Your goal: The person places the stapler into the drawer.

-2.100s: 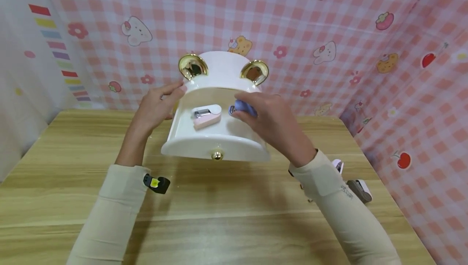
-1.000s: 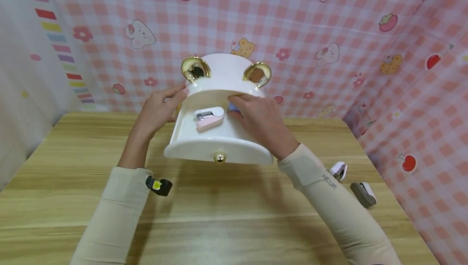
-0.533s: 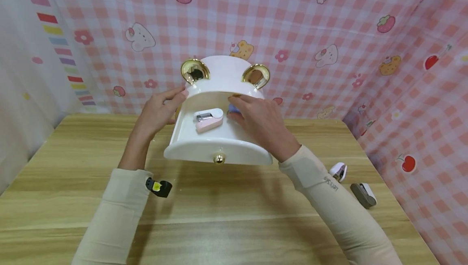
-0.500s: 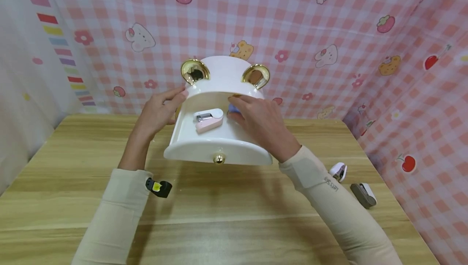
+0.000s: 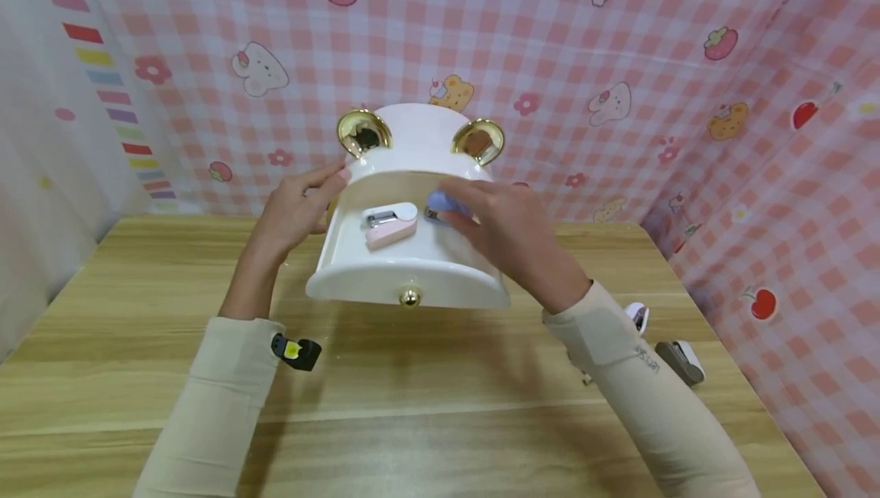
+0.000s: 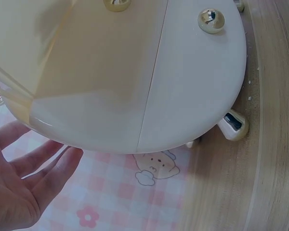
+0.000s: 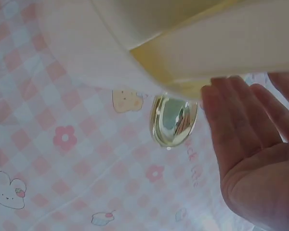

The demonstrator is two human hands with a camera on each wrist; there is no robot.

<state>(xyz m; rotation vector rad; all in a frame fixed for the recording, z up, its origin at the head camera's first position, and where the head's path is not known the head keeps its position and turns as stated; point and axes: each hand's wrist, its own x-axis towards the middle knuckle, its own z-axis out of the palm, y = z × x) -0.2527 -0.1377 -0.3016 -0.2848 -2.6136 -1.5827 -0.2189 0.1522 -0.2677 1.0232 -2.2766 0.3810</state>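
Observation:
A white drawer box with gold round ears stands with its drawer pulled out. My left hand rests its fingertips against the box's left side; in the left wrist view the fingers lie nearly straight along its edge. Over the drawer's right half, my right hand has thumb and index finger on either side of a small blue stapler, partly covered by them. A pink-and-white small stapler lies to the left in the drawer. In the right wrist view several fingers show below a pale wall.
On the table's right side lie a white small stapler, partly behind the right sleeve, and a brown-and-white one. A gold knob sticks out of the drawer front. Pink checked cloth hangs behind the wooden table.
My right hand has drawn back slightly to the right, so more of the blue stapler and its metal end shows. The left hand, box and pink-and-white stapler stay put.

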